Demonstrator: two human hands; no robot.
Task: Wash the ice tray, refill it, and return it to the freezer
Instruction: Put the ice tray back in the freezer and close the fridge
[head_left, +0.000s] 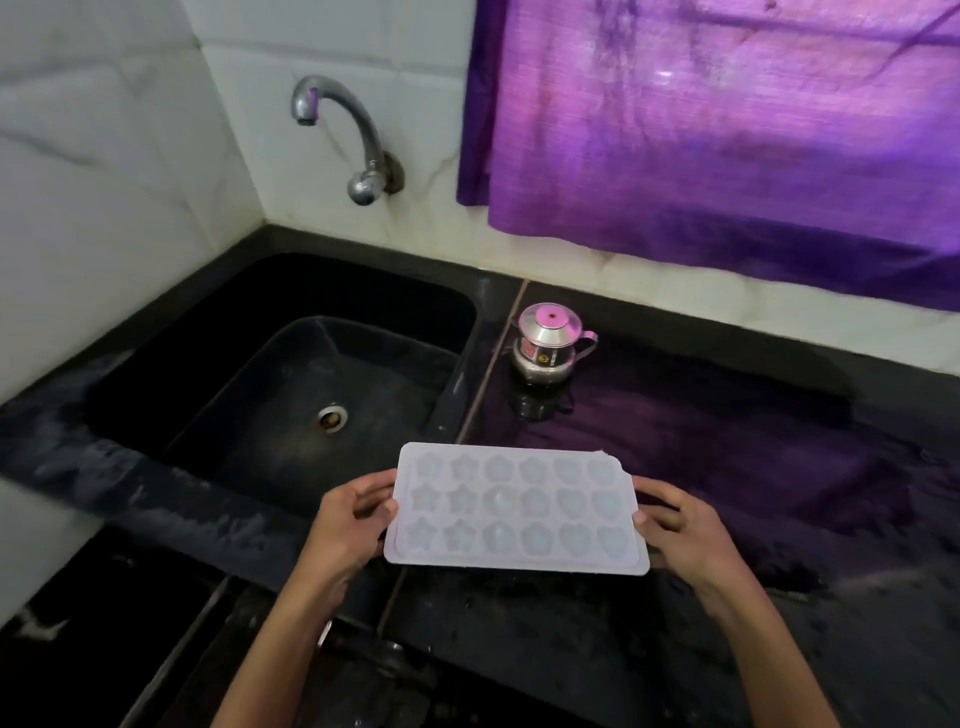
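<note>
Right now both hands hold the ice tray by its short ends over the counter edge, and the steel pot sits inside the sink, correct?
Not quite. The left hand and right hand do hold the ice tray by its short ends, but the steel pot is not inside the sink. The head view shows it standing on the counter, to the right of the sink.

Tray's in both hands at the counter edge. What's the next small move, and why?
Probably carry the ice tray, held level by the left hand and right hand, leftward over the sink, toward the tap: no water runs.
</note>
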